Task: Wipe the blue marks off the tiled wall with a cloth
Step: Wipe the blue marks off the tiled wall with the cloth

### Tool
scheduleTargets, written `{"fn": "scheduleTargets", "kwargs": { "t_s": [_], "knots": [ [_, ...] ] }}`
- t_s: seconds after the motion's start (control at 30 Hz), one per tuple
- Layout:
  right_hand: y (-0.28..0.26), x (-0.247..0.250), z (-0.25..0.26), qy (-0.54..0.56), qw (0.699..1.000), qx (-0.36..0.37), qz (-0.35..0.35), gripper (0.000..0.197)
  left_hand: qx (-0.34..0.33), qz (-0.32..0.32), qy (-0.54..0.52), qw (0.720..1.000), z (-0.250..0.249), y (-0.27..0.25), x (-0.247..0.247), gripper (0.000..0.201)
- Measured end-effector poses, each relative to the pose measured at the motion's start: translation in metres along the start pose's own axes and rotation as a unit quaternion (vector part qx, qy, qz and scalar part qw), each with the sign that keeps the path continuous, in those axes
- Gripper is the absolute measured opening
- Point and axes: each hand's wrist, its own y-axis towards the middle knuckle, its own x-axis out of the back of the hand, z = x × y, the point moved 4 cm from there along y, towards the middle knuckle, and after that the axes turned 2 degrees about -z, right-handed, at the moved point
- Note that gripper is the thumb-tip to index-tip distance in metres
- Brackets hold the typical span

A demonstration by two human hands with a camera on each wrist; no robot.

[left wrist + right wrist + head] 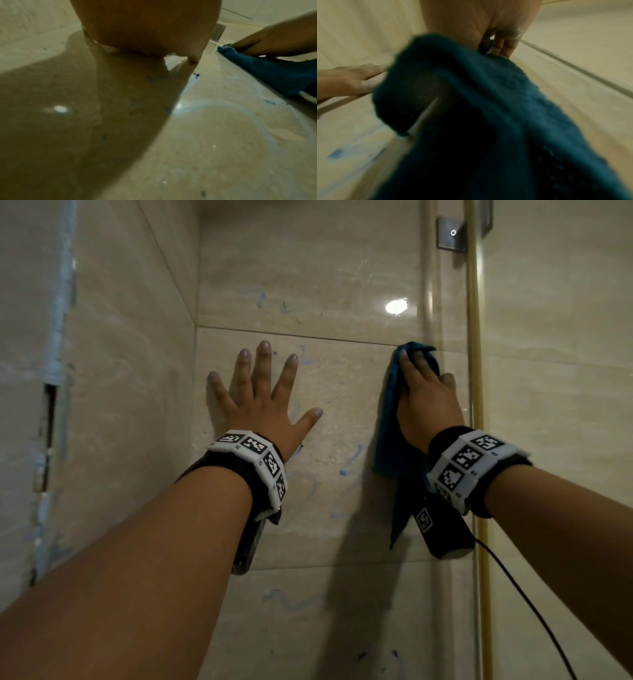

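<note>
Teal cloth (394,422) under curled R hand (428,402) grip; L hand (263,402) flat, fingers splayed on tiled wall (342,392).

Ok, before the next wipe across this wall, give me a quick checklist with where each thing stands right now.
1. Cloth held by right hand: ok.
2. Cloth against the tiled wall: ok.
3. Left hand flat on the wall, bracing: ok.
4. Blue marks gone: not ok, smears between the hands and on the tiles above and below.
5. Cloth over a mark now: cannot tell.
6. Room beside the glass panel: tight, cloth near its edge.
</note>
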Motion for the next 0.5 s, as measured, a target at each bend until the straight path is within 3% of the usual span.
{"fn": "scheduleTargets", "kwargs": {
  "t_s": [0.23,0.4,0.5],
  "knots": [
    [-0.025,-0.014,0.005,0.008,1.000,0.015,-0.024,0.058,-0.003,0.004,-0.002,1.000,0.000,0.000,0.001,0.084],
    [-0.019,-0.012,-0.004,0.029,0.998,-0.037,-0.029,0.056,-0.002,0.007,-0.002,1.000,0.000,-0.001,0.001,0.084],
    [-0.026,-0.015,0.002,0.023,0.999,-0.021,-0.029,0.055,-0.002,0.009,-0.002,1.000,0.000,-0.001,0.001,0.083]
  ]
}}
